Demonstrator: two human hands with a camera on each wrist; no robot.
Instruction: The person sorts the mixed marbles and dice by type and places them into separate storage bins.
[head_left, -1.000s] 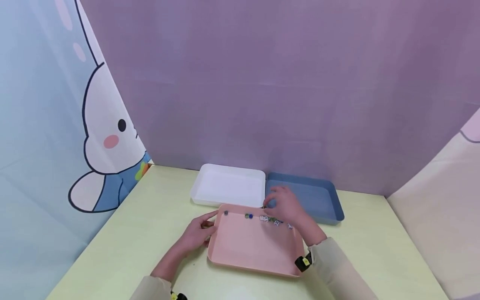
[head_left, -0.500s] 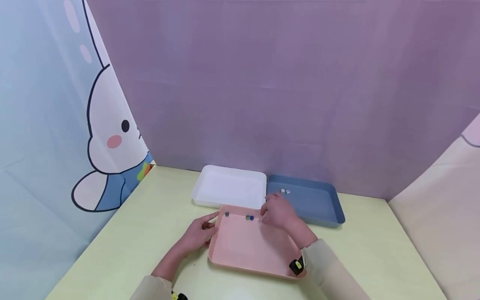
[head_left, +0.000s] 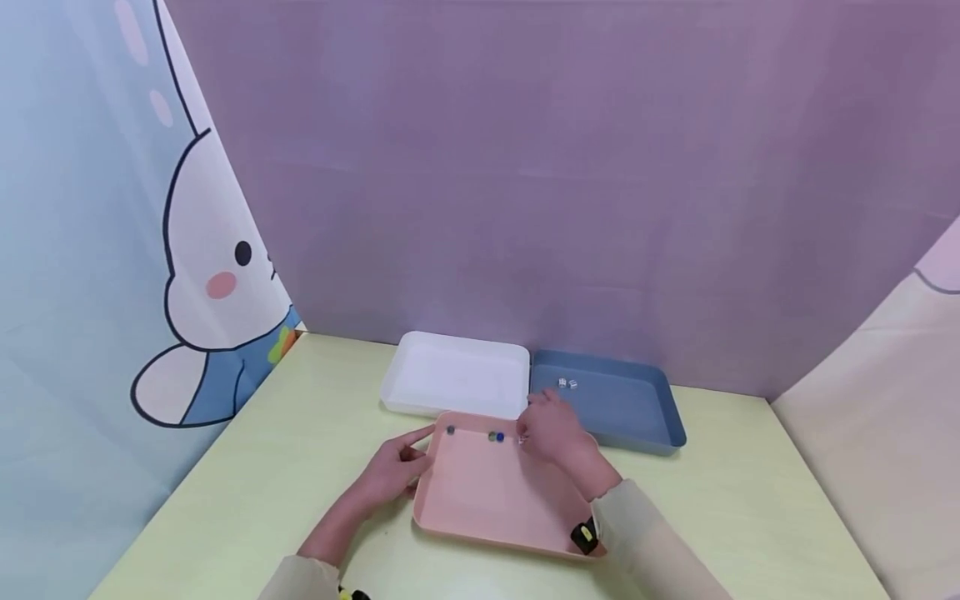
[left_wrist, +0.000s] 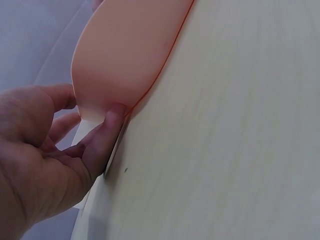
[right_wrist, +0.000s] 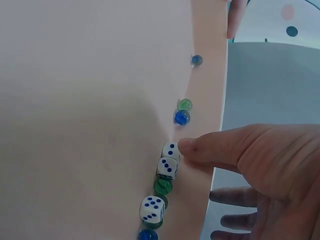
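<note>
A: Why's the bare L hand (head_left: 392, 468) at the pink, rectangular, plastic-looking tray (head_left: 487, 500)?

B: To brace it, prob. You set the thumb vs. the outer L wall, index at the far corner; fingers are loosely bent and spread, no clamp on the rim visible.

A: And the bare R hand (head_left: 555, 429)?

B: You reach over the far wall, thumb tip touching the end white, cube-shaped die w/ blue pips (right_wrist: 170, 150). No finger shows on its opp. side, so no grip is seen; index mostly hidden. Remaining fingers extend past the rim, approx. straight, prob. to clear the row.

A: Why a row?

B: The far wall likely acts as a stop. Along its foot: that die, a 2nd white die (right_wrist: 167, 169), round, green, glass-like marbles (right_wrist: 163, 186), a 3rd white die (right_wrist: 152, 209). Farther L, apart: a round, blue, glassy marble (right_wrist: 182, 117) beside a pale-green one.

A: Other trays?

B: Blue rectangular tray (head_left: 622, 400) just behind, R side, w/ 2 small white dice (head_left: 562, 383); white rectangular tray (head_left: 453, 375) beside it. Close-set, prob. for short reach.
</note>
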